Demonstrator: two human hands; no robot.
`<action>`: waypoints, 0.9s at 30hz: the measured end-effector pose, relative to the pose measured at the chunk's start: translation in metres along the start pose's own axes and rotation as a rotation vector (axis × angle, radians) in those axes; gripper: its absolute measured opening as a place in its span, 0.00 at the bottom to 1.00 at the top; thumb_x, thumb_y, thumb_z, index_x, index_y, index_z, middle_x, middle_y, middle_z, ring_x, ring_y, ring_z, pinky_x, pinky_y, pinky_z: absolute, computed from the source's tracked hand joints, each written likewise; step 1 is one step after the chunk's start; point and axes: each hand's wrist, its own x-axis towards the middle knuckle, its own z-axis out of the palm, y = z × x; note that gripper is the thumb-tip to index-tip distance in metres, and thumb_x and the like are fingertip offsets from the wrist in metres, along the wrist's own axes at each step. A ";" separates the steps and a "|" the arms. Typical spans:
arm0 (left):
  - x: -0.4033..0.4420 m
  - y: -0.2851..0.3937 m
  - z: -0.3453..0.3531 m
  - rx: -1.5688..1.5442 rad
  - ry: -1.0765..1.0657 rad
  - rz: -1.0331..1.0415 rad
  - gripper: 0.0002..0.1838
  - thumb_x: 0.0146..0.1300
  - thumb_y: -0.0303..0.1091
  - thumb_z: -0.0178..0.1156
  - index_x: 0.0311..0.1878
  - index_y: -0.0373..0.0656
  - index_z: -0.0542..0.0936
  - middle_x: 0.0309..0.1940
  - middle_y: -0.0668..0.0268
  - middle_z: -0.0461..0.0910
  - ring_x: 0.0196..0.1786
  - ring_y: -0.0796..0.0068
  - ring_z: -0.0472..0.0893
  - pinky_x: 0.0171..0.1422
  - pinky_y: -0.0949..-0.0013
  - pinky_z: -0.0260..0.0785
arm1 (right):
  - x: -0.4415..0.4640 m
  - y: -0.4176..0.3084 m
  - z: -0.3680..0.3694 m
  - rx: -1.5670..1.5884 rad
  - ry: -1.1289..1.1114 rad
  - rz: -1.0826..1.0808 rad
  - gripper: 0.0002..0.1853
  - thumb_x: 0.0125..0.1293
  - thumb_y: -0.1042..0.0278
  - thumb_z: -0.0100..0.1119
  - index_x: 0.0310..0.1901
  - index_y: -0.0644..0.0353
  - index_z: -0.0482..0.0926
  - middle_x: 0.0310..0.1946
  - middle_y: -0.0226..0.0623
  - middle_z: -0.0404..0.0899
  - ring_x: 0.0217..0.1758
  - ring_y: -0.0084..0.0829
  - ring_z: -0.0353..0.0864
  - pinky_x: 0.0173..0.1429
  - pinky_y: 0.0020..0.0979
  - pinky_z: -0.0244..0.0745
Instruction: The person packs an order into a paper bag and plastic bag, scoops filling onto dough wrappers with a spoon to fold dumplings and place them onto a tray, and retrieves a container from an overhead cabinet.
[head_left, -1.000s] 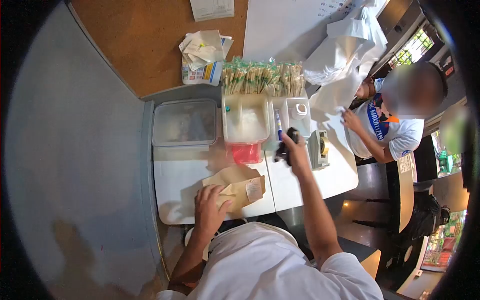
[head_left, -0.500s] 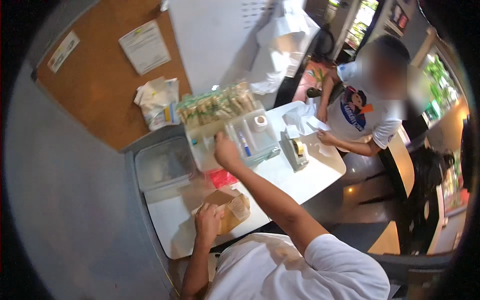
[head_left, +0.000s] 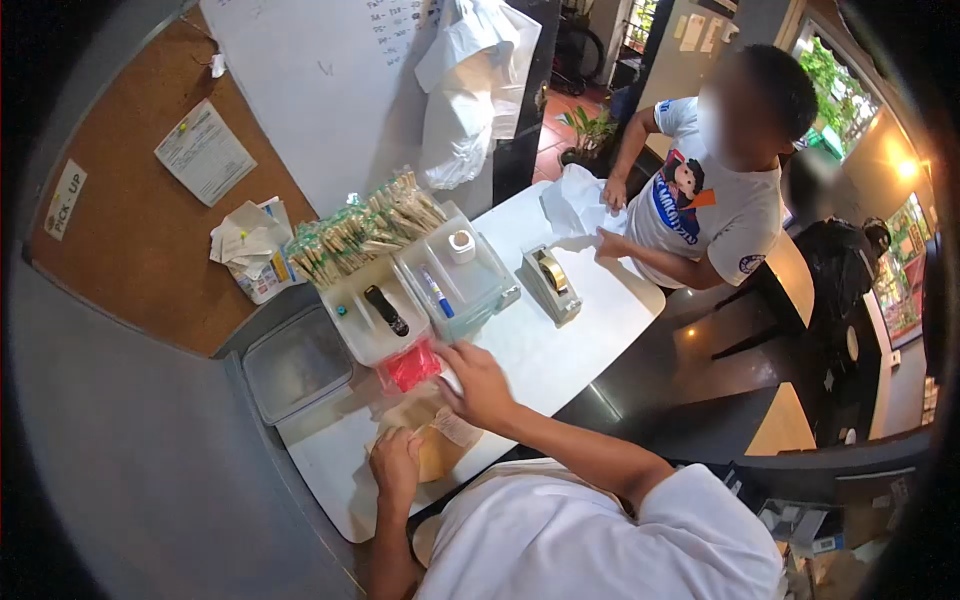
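My left hand [head_left: 396, 460] is closed on the edge of a brown paper bag [head_left: 436, 458] lying on the white table. A printed paper slip [head_left: 458, 425] lies on the bag's right side. My right hand [head_left: 482, 385] is over the bag's far side, fingers curled around a small white object [head_left: 450, 378] whose kind I cannot make out. Just beyond it is a bright red packet [head_left: 413, 367] at the front of a plastic bin [head_left: 356, 335]. Inside that bin lies a long black object [head_left: 386, 311].
A second bin [head_left: 483, 268] holds a blue marker [head_left: 437, 292] and a white roll [head_left: 461, 246]. Behind stand several wrapped wooden utensils [head_left: 365, 225]. A tape dispenser [head_left: 550, 285] sits to the right. Across the table [head_left: 540, 362], a person [head_left: 700, 190] handles white plastic [head_left: 580, 200].
My right hand has come out of the bin, back toward the bag, and now has a small white object in it. My left hand stays on the bag. The view has shifted.
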 end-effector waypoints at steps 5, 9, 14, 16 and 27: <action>0.000 -0.003 0.000 -0.006 0.012 0.062 0.08 0.61 0.34 0.68 0.35 0.39 0.82 0.36 0.54 0.82 0.45 0.46 0.80 0.51 0.48 0.72 | -0.132 0.060 -0.068 -0.039 -0.041 0.608 0.20 0.63 0.70 0.68 0.57 0.60 0.78 0.49 0.48 0.79 0.44 0.48 0.84 0.49 0.44 0.79; 0.003 0.002 -0.008 0.059 -0.051 0.135 0.09 0.62 0.34 0.67 0.34 0.38 0.80 0.35 0.54 0.81 0.44 0.46 0.80 0.49 0.48 0.71 | -0.215 0.093 -0.115 -0.202 0.200 0.800 0.18 0.61 0.74 0.70 0.53 0.62 0.80 0.46 0.47 0.80 0.37 0.42 0.84 0.44 0.40 0.80; 0.014 0.023 -0.018 0.058 -0.124 0.272 0.11 0.63 0.34 0.66 0.30 0.38 0.78 0.32 0.52 0.78 0.39 0.45 0.78 0.45 0.48 0.69 | -0.282 0.090 -0.145 -0.212 0.388 0.950 0.19 0.60 0.76 0.70 0.53 0.63 0.80 0.46 0.47 0.80 0.41 0.40 0.84 0.47 0.38 0.81; 0.016 0.016 -0.016 0.016 -0.109 0.287 0.12 0.63 0.34 0.66 0.30 0.37 0.77 0.31 0.51 0.77 0.38 0.44 0.77 0.44 0.48 0.69 | -0.310 0.085 -0.151 -0.322 0.401 0.947 0.18 0.60 0.73 0.71 0.52 0.62 0.81 0.46 0.48 0.80 0.46 0.45 0.85 0.52 0.42 0.81; 0.063 0.070 -0.002 0.378 -0.368 0.448 0.21 0.76 0.49 0.60 0.62 0.46 0.83 0.55 0.47 0.85 0.55 0.50 0.85 0.63 0.55 0.76 | -0.478 -0.006 -0.134 -0.353 0.455 1.422 0.10 0.62 0.66 0.69 0.43 0.59 0.83 0.39 0.42 0.83 0.42 0.44 0.86 0.45 0.45 0.80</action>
